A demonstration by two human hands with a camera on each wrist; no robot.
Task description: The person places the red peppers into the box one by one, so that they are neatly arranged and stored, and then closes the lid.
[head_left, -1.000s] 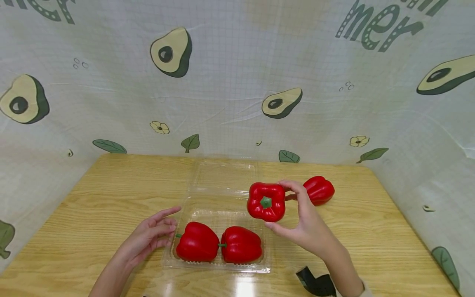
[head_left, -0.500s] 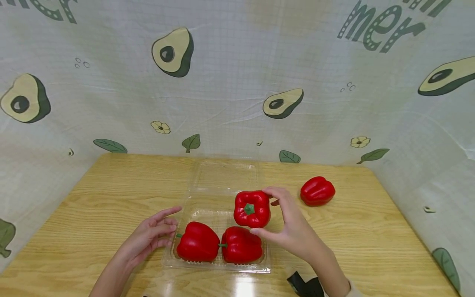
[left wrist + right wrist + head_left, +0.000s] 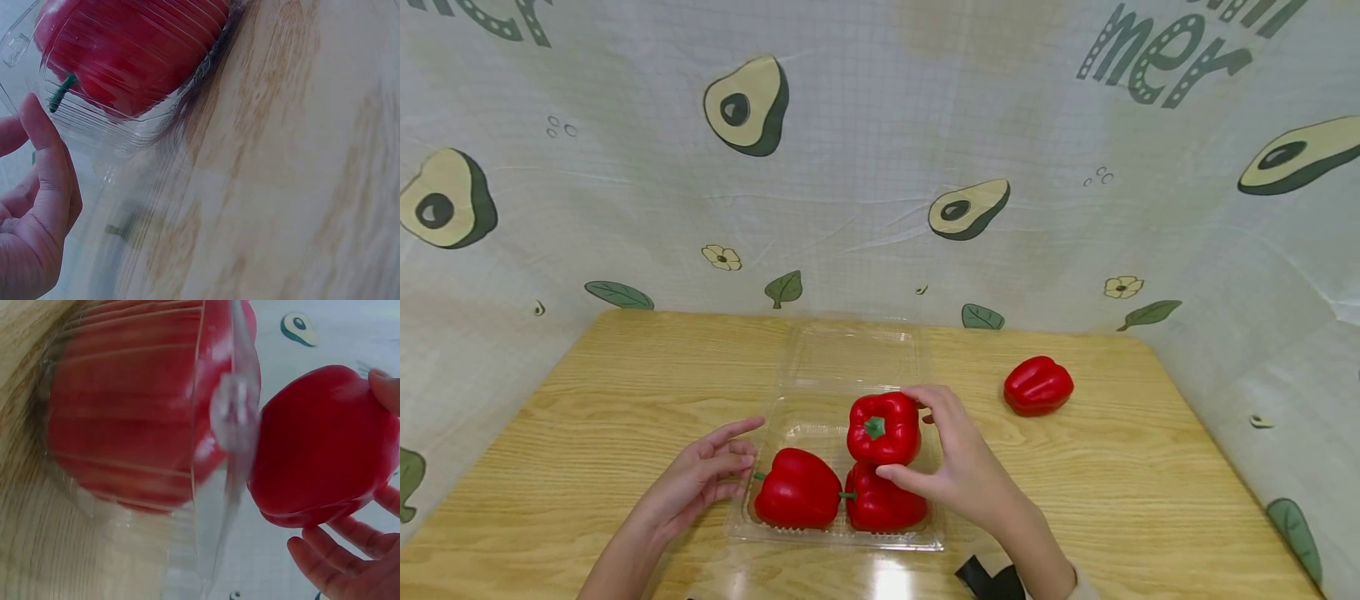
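My right hand (image 3: 962, 471) holds a red bell pepper (image 3: 891, 429) between thumb and fingers over the back half of a clear plastic clamshell container (image 3: 842, 540). Its green stem points toward the head camera. In the right wrist view the held pepper (image 3: 325, 450) hangs beyond the container's rim. Two more red bell peppers lie in the front half, a left one (image 3: 799, 490) and a right one (image 3: 887, 504), the latter partly hidden by the held pepper and thumb. At the container's left edge rests my left hand (image 3: 700, 479), fingers loosely bent, a fingertip right at the rim in the left wrist view.
The container's clear lid (image 3: 859, 354) lies folded back on the wooden table (image 3: 647, 375). Another red bell pepper (image 3: 1038, 386) lies at the back right. A black strap (image 3: 992, 579) shows near the right forearm. A printed avocado cloth (image 3: 857, 167) hangs behind.
My right hand has carried the bell pepper left and slightly down, from the container's right side to over its back half. The left hand has stayed at the left edge.
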